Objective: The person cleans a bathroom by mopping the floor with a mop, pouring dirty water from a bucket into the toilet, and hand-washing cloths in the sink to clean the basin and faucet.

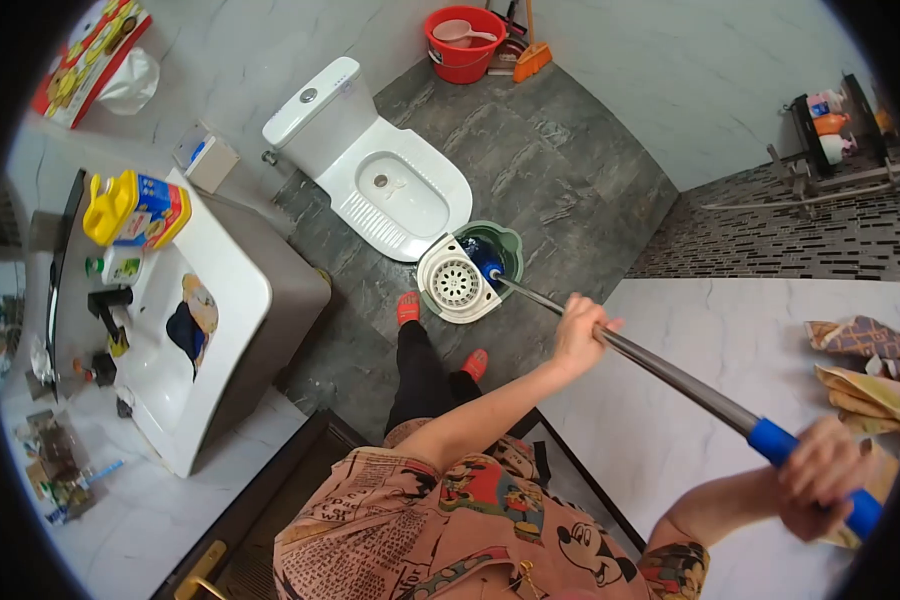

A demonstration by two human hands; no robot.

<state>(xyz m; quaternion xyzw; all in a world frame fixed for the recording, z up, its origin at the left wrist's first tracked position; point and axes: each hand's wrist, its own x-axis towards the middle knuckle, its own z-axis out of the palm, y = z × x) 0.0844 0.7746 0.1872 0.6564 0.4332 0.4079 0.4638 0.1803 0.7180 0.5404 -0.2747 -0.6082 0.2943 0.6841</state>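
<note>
"What can you read remotely?"
"On the shirt (490, 520), newsprint lettering (340, 500); I make out 'for'."
"And the mop (660, 367)?"
"I see its lower end (492, 272) down inside the green bucket (515, 243). The yellow jug's (125, 203) label (158, 206) is too small for me."
"Hands?"
"Left hand (580, 337) wraps the steel shaft (700, 391), right hand (820, 475) the blue grip (772, 441)."

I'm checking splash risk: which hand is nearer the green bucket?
Left. The left hand grips the metal pole partway up from the green bucket; the right hand is farther away, on the blue grip.
</note>
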